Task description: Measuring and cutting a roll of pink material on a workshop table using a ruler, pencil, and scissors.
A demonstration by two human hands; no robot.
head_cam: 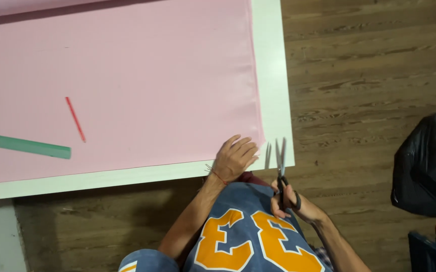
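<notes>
The right hand (289, 200) grips a pair of black-handled scissors (281, 171), fingers closed through the loops, blades parted and pointing away from the body just beside the near right corner of the pink fabric (117, 85). The left hand (234, 158) lies flat and open on that corner, fingers spread, holding nothing but pressing the cloth down on the white tabletop (273, 75). The fabric covers most of the tabletop, its right edge running parallel to the tabletop's edge. To cut well here, I judge the pressing hand should keep the cloth taut and stay clear of the blades, which should enter square to the hem. A red pencil (75, 119) and a green ruler (24, 145) lie well apart to the left; a black bag (427, 166) sits on the wooden floor (369, 65).
</notes>
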